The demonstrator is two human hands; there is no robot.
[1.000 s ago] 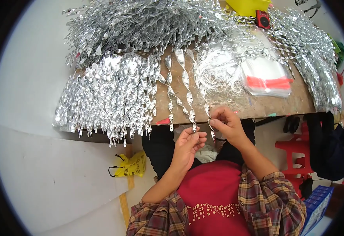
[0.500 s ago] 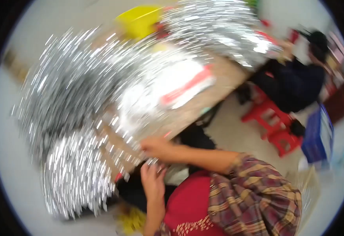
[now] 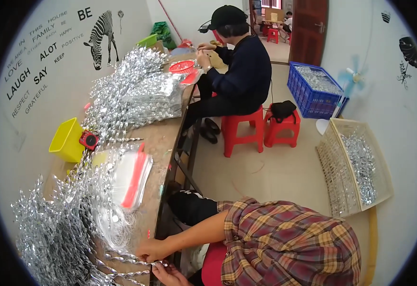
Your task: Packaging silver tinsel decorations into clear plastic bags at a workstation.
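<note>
Both hands are close together at the near edge of the table. My right hand [image 3: 152, 250] is closed over one of the silver twisted foil strips [image 3: 122, 257], which lie across the tabletop. Just below it, my left hand [image 3: 168, 275] pinches the end of the same strip, its lower part cut off by the picture's edge. A dense pile of silver twisted strips [image 3: 51, 233] lies left of my hands. Beyond them is a bundle of thin white string [image 3: 118, 233], beside a stack of clear plastic bags [image 3: 127, 178] with a red band.
A co-worker [image 3: 242, 62] sits at the table's far end by a red basket [image 3: 182, 66] and another silver pile [image 3: 137, 90]. A yellow bin [image 3: 67, 139] and red device [image 3: 89, 139] stand on the left. Red stools [image 3: 242, 126], a blue crate [image 3: 313, 97] and a cream crate [image 3: 330, 178] stand right.
My view has swung upward and right, and the blur has gone. The co-worker and crates show more fully. My hands now appear lower in the picture, still close together.
</note>
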